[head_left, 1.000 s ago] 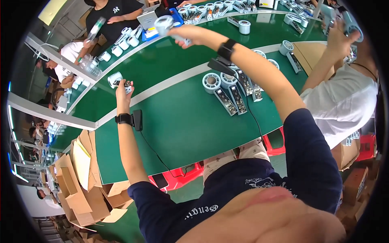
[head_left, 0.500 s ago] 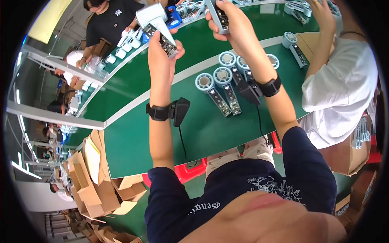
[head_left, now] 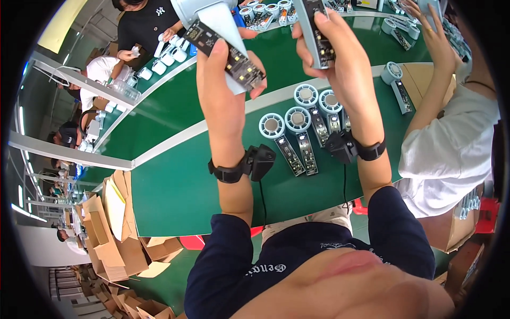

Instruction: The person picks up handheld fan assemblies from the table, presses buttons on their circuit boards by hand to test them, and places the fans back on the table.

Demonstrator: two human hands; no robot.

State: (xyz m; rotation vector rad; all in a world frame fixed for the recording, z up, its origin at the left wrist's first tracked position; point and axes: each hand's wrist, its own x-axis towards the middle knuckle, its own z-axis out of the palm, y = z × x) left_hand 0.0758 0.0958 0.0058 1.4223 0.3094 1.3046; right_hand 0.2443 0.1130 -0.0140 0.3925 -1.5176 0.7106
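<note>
My left hand (head_left: pixel 222 109) is closed round a light blue handheld fan (head_left: pixel 217 18). Its round head points up and away, cut off by the top edge. A black circuit board (head_left: pixel 241 68) lies along its handle under my thumb. My right hand (head_left: pixel 348 64) grips a second light blue fan (head_left: pixel 309 32) by its open handle, in which another board shows; its head is out of view. Below, on the green table, several similar fans (head_left: pixel 297 119) lie with round heads away from me and boards exposed. My right forearm partly hides some of them.
A pale metal rail (head_left: pixel 186 127) divides my table from a green belt (head_left: pixel 159 101). At right, a co-worker in white (head_left: pixel 446 149) sits beside a single fan (head_left: pixel 398 87) and a cardboard sheet (head_left: pixel 425 80). Opposite is a person in black (head_left: pixel 146 32). Cardboard boxes (head_left: pixel 109 234) stand left.
Both hands, still holding their fans, appear larger and farther right. The view has tilted, so the table fans sit lower. The person opposite has lifted a hand with a small white piece.
</note>
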